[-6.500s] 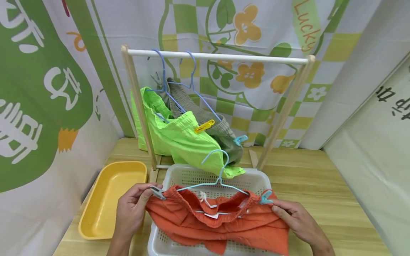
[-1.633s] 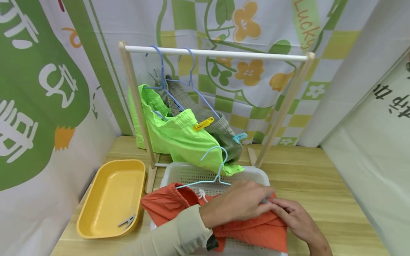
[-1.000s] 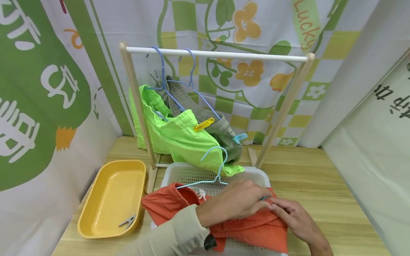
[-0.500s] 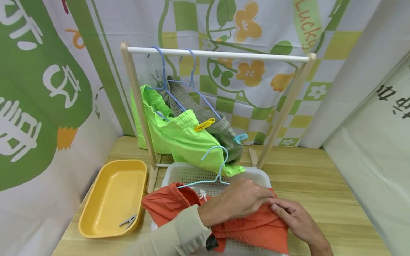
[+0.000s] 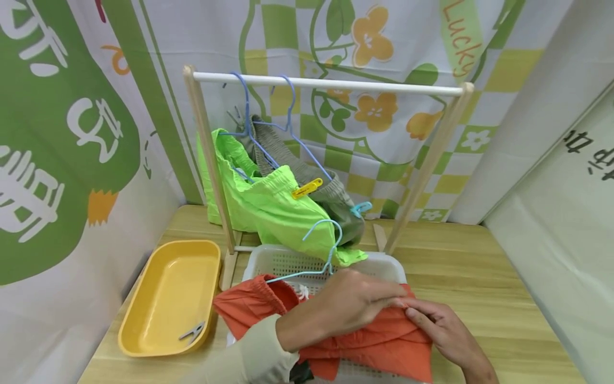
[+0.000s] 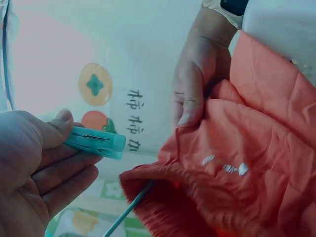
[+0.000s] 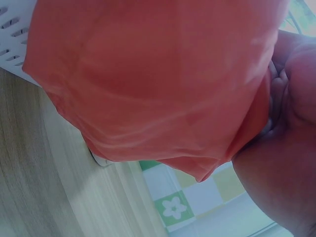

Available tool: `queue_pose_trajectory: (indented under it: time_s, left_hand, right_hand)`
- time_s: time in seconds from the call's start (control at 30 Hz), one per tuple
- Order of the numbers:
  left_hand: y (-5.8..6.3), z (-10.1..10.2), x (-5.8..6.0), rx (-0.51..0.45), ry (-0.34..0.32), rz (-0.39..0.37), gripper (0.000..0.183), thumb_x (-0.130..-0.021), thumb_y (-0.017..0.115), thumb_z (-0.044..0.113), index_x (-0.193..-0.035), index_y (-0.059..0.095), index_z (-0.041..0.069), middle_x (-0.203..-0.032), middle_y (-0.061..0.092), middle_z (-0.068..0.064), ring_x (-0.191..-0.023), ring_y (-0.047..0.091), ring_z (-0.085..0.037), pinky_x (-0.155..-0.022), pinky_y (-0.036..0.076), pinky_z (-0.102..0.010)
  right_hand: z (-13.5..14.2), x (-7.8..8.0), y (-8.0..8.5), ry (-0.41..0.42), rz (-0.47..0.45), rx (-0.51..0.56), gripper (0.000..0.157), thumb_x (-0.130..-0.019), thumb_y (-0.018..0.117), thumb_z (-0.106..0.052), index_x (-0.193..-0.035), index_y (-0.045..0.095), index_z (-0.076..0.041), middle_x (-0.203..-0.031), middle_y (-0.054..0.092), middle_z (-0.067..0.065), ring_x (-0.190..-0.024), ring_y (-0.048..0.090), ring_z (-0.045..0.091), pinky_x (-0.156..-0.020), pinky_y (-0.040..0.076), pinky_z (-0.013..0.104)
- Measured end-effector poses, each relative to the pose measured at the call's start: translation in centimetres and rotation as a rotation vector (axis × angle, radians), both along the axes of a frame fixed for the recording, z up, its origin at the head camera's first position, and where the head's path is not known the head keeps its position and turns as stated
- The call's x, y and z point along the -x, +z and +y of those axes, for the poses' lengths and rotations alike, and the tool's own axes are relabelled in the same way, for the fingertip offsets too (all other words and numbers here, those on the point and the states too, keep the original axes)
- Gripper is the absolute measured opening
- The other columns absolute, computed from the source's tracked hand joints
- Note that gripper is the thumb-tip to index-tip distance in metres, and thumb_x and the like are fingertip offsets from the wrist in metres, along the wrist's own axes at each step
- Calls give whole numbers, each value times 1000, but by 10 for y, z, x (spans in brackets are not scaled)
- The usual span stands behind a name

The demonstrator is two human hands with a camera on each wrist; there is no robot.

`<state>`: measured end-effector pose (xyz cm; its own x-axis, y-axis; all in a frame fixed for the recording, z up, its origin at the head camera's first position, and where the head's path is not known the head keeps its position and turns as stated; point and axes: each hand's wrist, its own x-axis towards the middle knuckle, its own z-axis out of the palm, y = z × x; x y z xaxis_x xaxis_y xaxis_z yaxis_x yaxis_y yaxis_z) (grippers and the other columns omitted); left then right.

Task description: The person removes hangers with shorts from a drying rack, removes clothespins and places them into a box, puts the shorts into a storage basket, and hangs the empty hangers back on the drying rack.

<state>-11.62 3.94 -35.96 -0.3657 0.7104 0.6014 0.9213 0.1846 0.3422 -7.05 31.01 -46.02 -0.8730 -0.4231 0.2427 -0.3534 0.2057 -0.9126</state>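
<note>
Between thumb and fingers, my left hand [image 5: 336, 304] pinches a teal clothespin [image 6: 96, 141]. In the left wrist view the clothespin is apart from the orange shorts [image 5: 379, 349]; in the head view the hand hides it. My right hand [image 5: 443, 325] holds the right end of the shorts' waistband, thumb on the cloth. The shorts lie over a white perforated basket [image 5: 398, 269]. A light blue hanger [image 5: 297, 274] sits inside their waistband, its hook standing up. A grey clothespin [image 5: 193, 332] lies in the yellow tray [image 5: 131, 314].
Behind the basket stands a drying rack [image 5: 336, 84]. Bright green shorts [image 5: 288, 213] with a yellow clothespin [image 5: 307, 188] and grey-green shorts [image 5: 345, 224] with a blue clothespin [image 5: 361, 208] hang at its left on blue hangers. Patterned fabric [image 5: 374, 48] walls the table.
The grey clothespin has gone from the shorts' left end into the yellow tray. My left hand has crossed to the right end, taken off the teal clothespin, and now shifts slightly left.
</note>
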Motion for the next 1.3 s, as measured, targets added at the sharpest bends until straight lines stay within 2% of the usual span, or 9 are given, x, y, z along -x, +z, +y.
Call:
queue_pose_trajectory:
  time_s: [0.2,0.3,0.43,0.53,0.63,0.8,0.93,1.17,1.3]
  left_hand:
    - [4,-23,-3,-43,19,-65,14,-100,70,20,-110,76,12,-86,69,9,-70,53,4,-74,47,-10]
    - [6,-34,-5,-19,48,-106,21,-99,71,23,-117,73,12,-103,74,5,-77,58,3,-78,49,-11]
    - [6,-48,-8,-47,56,-172,33,-96,76,23,-127,71,11,-122,73,0,-98,68,-2,-89,52,-17]
    - [5,-57,-10,-105,52,-212,37,-94,78,19,-129,71,10,-126,72,-2,-113,67,-7,-95,52,-21]
    - [3,-68,-12,-137,81,-219,39,-93,80,17,-130,70,9,-123,73,-3,-111,67,-8,-94,53,-22]
    - [-3,-91,-19,-186,177,-244,42,-91,82,18,-130,71,10,-120,74,0,-81,65,-5,-76,56,-24]
    - [-6,-111,-25,-248,263,-263,41,-90,82,15,-129,72,14,-119,74,3,-85,68,-7,-68,57,-28]
    - [-9,-159,-28,-296,396,-225,46,-84,85,3,-127,73,13,-117,75,3,-101,73,-16,-83,59,-27]
    - [-19,-189,-32,-299,563,-232,49,-81,87,1,-127,74,15,-118,74,3,-102,73,-16,-88,55,-20]
  right_hand:
    - [-1,2,2,10,-3,-28,39,-106,42,10,-141,60,3,-131,69,10,-110,69,16,-86,57,27]
    - [0,1,3,-10,-4,-41,38,-106,43,9,-140,60,4,-128,70,7,-104,71,17,-82,58,28]
    - [-1,0,3,-46,-16,-59,36,-107,45,7,-139,62,4,-123,72,4,-98,72,17,-77,59,29]
    - [-1,1,3,-51,2,-68,36,-106,46,7,-138,63,3,-124,72,5,-102,71,17,-81,59,27]
    - [-1,1,2,-42,19,-61,37,-106,46,8,-138,63,3,-125,72,7,-105,70,16,-83,57,25]
    - [-1,1,2,-34,16,-52,37,-105,46,9,-138,63,3,-123,72,8,-105,71,17,-84,57,26]
    - [-1,1,0,-51,8,-61,36,-105,47,8,-137,64,1,-121,73,7,-104,71,17,-84,57,25]
    - [0,1,-1,-12,5,-26,38,-106,44,9,-140,61,3,-123,72,9,-102,71,16,-82,58,26]
    - [-1,0,-1,-27,23,-39,38,-105,45,10,-139,62,3,-126,71,7,-106,70,16,-86,56,24]
